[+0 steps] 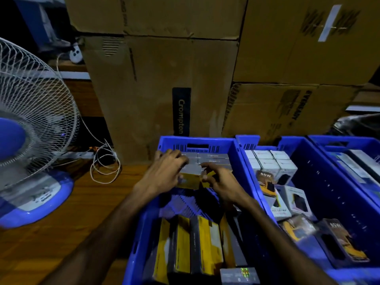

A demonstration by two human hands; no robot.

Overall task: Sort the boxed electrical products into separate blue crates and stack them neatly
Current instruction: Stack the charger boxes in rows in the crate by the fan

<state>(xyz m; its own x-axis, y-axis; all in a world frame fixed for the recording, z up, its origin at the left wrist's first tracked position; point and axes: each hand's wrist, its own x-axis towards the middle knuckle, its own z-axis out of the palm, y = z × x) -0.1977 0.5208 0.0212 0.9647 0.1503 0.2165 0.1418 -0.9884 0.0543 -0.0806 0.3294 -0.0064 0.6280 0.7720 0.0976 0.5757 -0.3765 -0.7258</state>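
Both hands work inside the leftmost blue crate, which fills the lower middle of the frame. The left hand curls its fingers over the top and left side of a grey-and-yellow box, gripping it. The right hand pinches the right end of the same box between thumb and fingertips, touching a yellow flap there. The box sits at the far end of the crate, just in front of a flat row of grey boxes lined against the far wall.

At the near end of this crate, at the bottom of the frame, yellow and dark boxes stand on edge side by side, with a grey box lying flat in front of them. The crate floor between the two groups is bare.

To the right, a second blue crate holds white boxes stacked at its far left corner and loose boxes marked 65W lying tilted nearer the camera. A third blue crate shows at the right edge with pale boxes inside.

Large brown cartons are stacked behind the crates, one marked Crompton. A blue-and-white table fan stands at the left on the wooden floor, with a coiled white cable beside it.
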